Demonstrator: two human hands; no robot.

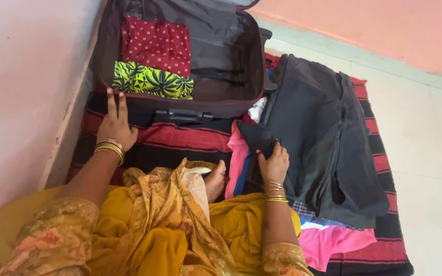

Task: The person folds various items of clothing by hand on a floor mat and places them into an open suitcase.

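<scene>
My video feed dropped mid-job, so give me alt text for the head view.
A seated person's left hand rests on the front edge of an open suitcase holding a red dotted cloth and a green leaf-print cloth. The right hand pinches a black garment atop a clothes pile on a striped mat.

I count one open suitcase [231, 76] at twelve o'clock, two folded cloths [155, 43] inside, two hands [116, 128].

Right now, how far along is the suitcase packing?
Done: two folded cloths, a red dotted one and a green leaf-print one, lie in the open suitcase. In hand: the right hand grips a dark garment; the left hand rests on the suitcase's near edge. Left: the clothes pile beside it.
</scene>
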